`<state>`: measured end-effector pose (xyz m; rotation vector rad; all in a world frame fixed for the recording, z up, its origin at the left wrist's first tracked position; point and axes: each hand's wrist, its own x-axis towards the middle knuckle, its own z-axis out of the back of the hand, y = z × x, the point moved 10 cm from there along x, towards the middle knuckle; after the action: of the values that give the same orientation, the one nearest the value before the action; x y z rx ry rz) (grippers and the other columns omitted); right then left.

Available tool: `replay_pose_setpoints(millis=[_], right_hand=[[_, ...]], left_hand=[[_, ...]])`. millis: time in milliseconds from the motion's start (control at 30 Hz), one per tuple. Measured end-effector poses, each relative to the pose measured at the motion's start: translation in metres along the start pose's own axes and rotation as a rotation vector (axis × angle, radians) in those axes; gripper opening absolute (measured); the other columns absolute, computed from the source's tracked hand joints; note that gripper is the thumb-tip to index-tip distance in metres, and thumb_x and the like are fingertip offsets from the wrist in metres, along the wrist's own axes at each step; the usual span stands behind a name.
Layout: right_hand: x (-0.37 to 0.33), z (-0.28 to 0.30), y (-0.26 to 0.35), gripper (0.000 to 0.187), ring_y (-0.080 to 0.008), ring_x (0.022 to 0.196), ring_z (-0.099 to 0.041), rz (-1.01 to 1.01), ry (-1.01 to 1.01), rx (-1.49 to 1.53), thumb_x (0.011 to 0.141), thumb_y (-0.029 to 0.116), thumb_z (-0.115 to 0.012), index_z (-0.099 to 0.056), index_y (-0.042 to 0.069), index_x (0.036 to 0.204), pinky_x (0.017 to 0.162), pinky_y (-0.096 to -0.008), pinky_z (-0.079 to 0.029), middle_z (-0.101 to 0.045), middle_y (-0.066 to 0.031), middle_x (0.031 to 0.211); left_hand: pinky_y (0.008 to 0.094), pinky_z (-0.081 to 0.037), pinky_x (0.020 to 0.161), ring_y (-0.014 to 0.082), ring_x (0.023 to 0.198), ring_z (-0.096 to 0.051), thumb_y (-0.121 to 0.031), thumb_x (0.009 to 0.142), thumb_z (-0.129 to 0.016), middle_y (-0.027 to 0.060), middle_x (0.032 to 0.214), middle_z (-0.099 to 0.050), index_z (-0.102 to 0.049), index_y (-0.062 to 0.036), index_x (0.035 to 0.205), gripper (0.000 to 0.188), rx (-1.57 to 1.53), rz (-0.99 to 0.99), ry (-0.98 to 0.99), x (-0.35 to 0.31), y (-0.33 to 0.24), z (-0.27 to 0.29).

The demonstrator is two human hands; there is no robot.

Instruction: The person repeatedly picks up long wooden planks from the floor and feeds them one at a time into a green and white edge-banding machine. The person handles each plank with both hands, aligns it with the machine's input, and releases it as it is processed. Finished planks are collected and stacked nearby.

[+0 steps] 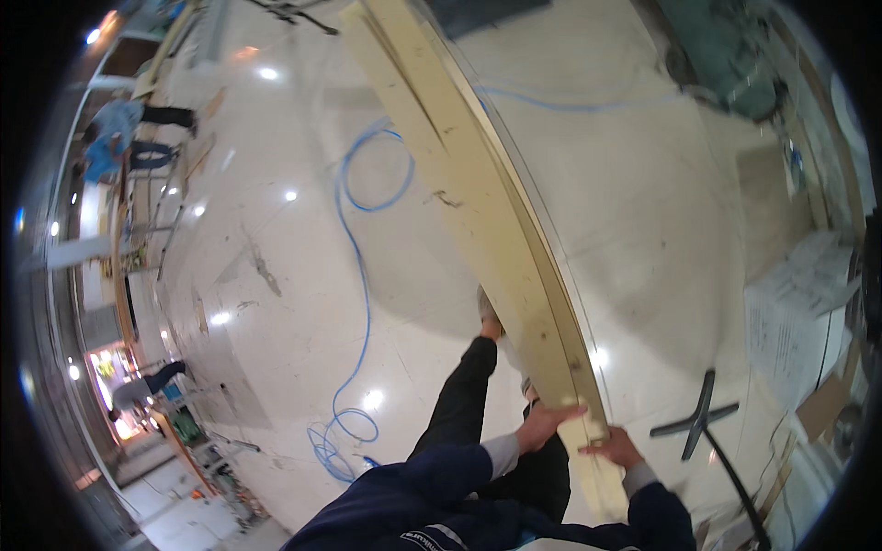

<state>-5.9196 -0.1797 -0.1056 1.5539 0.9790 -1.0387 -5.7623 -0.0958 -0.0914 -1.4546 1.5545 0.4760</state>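
Note:
Long pale-yellow boards [514, 248], lying one along another, run from close to my body up to the top of the head view. Dark scuffs and a split mark their upper faces. My left hand [548, 425] closes on the left edge near the close end, its thumb stretched over the top face. Opposite it, my right hand [617, 448] holds the right edge, thumb also on top. The fingers beneath the boards are hidden. My legs and feet show partly below and left of the boards.
A blue hose [364, 275] lies coiled on the shiny tiled floor [294, 321] to the left. On the right stand a black cross-shaped base with a pole [700, 422] and white boxes [795, 321]. Far left, people [115, 138] are bent over near benches.

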Motion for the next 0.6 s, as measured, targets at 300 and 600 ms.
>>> replay_pose_setpoints(millis=[300,600], right_hand=[[-0.173,-0.143,0.148,0.056,-0.0169,0.093,-0.067,0.351,-0.090,0.060,0.066,0.016,-0.088,-0.066,0.000,0.115,0.082,-0.0313,-0.054,-0.071,-0.0090,0.102],[-0.247,-0.360,0.334,0.045,-0.0221,0.090,-0.070,0.555,-0.346,-0.248,0.074,0.018,-0.079,-0.066,-0.002,0.112,0.082,-0.0353,-0.056,-0.072,-0.0098,0.102]], left_hand=[[0.0340,-0.051,0.092,0.0166,0.106,-0.061,-0.014,0.089,-0.072,0.0078,0.117,-0.065,-0.058,-0.0006,0.124,0.040,0.356,-0.489,0.201,-0.242,-0.152,-0.011],[0.0311,-0.052,0.083,0.0155,0.097,-0.063,-0.017,0.089,-0.072,0.0066,0.105,-0.068,-0.064,0.0008,0.114,0.031,0.306,-0.733,0.322,-0.440,-0.325,0.120]])
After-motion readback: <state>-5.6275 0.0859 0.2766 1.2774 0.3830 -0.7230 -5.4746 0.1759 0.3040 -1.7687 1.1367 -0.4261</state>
